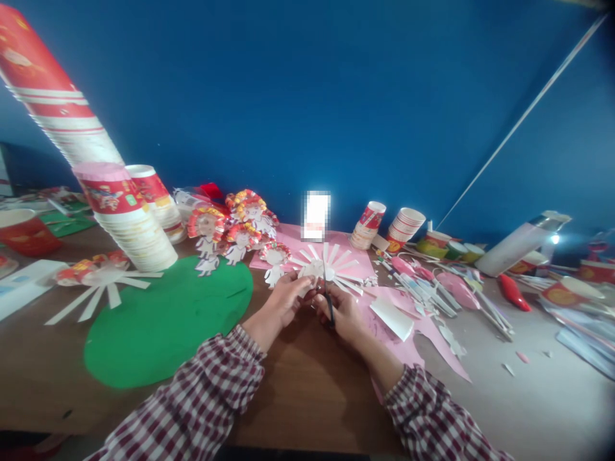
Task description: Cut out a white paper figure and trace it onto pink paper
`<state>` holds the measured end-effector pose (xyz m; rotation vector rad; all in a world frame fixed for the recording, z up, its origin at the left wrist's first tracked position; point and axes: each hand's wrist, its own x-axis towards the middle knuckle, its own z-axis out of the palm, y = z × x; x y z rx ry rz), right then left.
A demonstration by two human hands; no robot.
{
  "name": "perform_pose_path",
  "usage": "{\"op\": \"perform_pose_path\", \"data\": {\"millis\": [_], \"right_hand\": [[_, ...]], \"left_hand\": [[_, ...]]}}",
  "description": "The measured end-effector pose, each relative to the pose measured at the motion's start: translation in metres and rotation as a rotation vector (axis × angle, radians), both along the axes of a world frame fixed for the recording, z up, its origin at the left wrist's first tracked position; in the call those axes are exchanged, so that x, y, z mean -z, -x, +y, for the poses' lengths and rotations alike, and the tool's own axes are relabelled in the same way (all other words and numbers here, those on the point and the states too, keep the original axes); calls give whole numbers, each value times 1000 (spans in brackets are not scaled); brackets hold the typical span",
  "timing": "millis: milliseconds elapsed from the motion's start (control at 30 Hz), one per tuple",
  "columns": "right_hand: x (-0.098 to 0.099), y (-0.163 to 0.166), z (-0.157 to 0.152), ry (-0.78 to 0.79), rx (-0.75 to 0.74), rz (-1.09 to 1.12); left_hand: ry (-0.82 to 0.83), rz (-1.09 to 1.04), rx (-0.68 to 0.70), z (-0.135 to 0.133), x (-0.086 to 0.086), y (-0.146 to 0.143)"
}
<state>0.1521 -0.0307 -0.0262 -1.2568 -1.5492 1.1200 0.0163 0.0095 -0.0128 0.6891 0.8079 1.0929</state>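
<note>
My left hand (pixel 289 296) is closed, its thumb and fingers pinching a small white piece of paper (pixel 312 269). In my right hand (pixel 344 312) is a pair of dark-handled scissors (pixel 329 301), blades pointing up and away from me beside that paper. Just beyond both hands, a paper cup cut into fanned white strips (pixel 348 264) spreads over pink paper (pixel 288 234). I cannot tell whether the left hand also touches the strips. Left of my hands stand several white paper figures with red and yellow ruffled rims (pixel 240 240).
A green oval sheet (pixel 168 326) lies at left, below tall stacks of paper cups (pixel 129 224). Another cut cup (pixel 103 275) rests on its edge. Short cup stacks (pixel 406 227) stand at back right. Paper scraps (pixel 432 291), a red object (pixel 514 293) and a pale bottle (pixel 512 246) lie right.
</note>
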Motion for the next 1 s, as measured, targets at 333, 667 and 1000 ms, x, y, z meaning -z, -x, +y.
{"op": "perform_pose_path", "data": {"millis": [333, 667, 1000], "right_hand": [[1, -1, 1, 10, 2, -21], [3, -3, 1, 4, -15, -3], [5, -3, 1, -1, -10, -6]], "left_hand": [[7, -13, -15, 0, 1, 1], [23, -4, -26, 1, 0, 1], [44, -22, -45, 0, -1, 2]]}}
